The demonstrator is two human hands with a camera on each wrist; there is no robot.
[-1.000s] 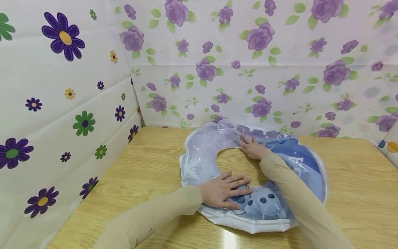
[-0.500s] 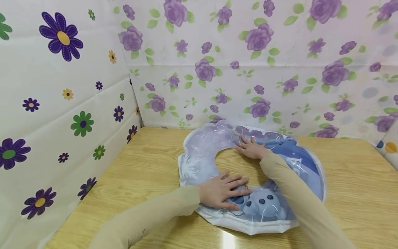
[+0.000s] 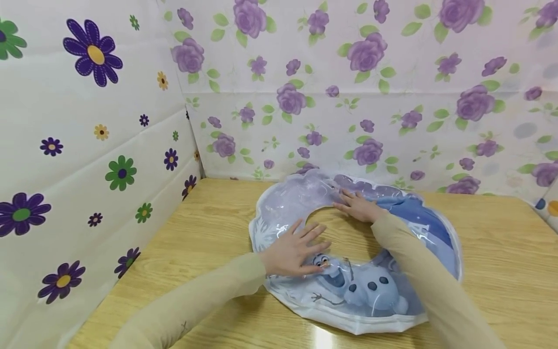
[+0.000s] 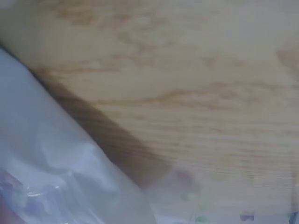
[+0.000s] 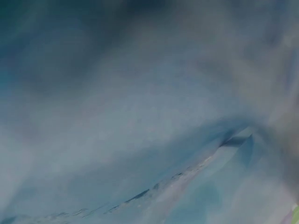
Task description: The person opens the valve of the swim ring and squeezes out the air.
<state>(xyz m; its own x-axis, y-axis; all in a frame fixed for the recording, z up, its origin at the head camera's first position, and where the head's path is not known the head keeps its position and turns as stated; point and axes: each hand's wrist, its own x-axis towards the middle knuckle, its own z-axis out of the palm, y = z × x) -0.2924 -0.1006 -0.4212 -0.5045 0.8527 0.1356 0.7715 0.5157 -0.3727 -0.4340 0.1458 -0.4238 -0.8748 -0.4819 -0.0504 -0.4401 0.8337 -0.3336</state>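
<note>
A soft, partly flattened swim ring [image 3: 289,198] lies on the wooden table, clear and pale blue with a printed snowman [image 3: 379,291] along its near side. My left hand [image 3: 291,249], fingers spread and straight, is over the ring's left front part beside the snowman's face. On the far side of the hole, my right hand [image 3: 359,207] rests its outstretched fingers on the ring near the blue printed section. The left wrist view catches the ring's white edge [image 4: 70,149]. Blurred blue-grey plastic [image 5: 117,116] fills the right wrist view.
The wood-grain table [image 3: 209,218] extends to both sides of the ring. Behind it rises a purple-rose printed sheet [image 3: 270,63], close to the ring's far edge. A daisy-print sheet [image 3: 144,92] stands along the left side.
My left hand has shifted left and slightly away from me, uncovering the snowman's face. The ring's near side sits slightly lower in view. My right hand stays in about the same place.
</note>
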